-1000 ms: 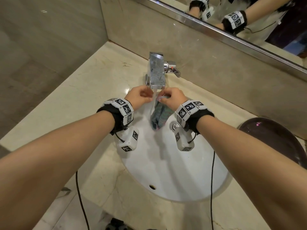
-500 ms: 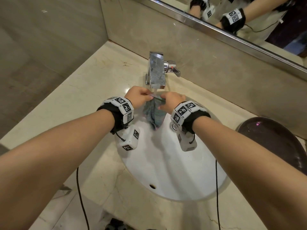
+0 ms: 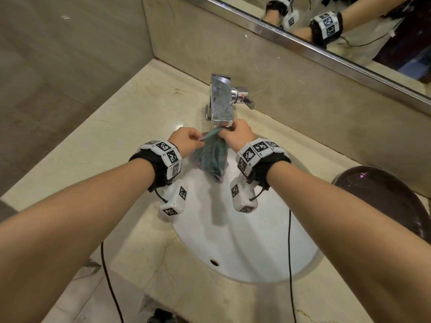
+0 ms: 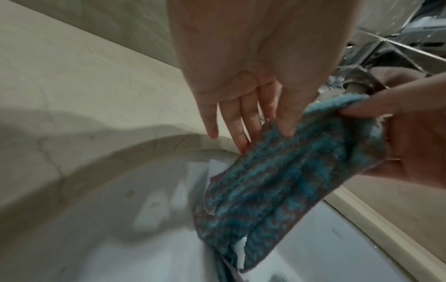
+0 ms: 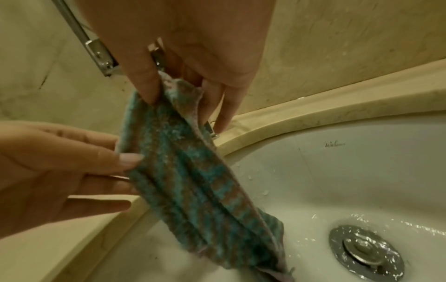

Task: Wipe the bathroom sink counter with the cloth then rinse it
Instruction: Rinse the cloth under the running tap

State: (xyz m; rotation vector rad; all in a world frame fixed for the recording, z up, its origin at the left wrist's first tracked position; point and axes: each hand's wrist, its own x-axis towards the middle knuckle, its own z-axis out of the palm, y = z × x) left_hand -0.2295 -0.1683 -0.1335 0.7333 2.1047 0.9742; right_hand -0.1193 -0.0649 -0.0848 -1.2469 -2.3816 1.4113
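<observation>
A wet teal and brown cloth (image 3: pixel 212 157) hangs over the white sink basin (image 3: pixel 245 241), just under the chrome faucet spout (image 3: pixel 221 106). My left hand (image 3: pixel 200 142) pinches its left top edge. My right hand (image 3: pixel 222 134) pinches the other top corner, close below the spout. In the left wrist view my left hand (image 4: pixel 265 137) holds the cloth (image 4: pixel 277 181) between thumb and fingers. In the right wrist view my right hand (image 5: pixel 173 99) holds the cloth (image 5: pixel 193 181) the same way, above the wet basin and chrome drain (image 5: pixel 366 248).
The beige marble counter (image 3: pixel 116 148) surrounds the basin, with walls at the left and back and a mirror (image 3: pixel 349 31) above. The faucet lever (image 3: pixel 245 99) points right. A dark round bowl (image 3: pixel 384 201) sits on the counter at the right. Black cables hang from both wrists.
A second ago the cloth hung in a narrow bunch under my right hand. Now its top edge is pulled wider between both hands, and my left hand has shifted slightly left.
</observation>
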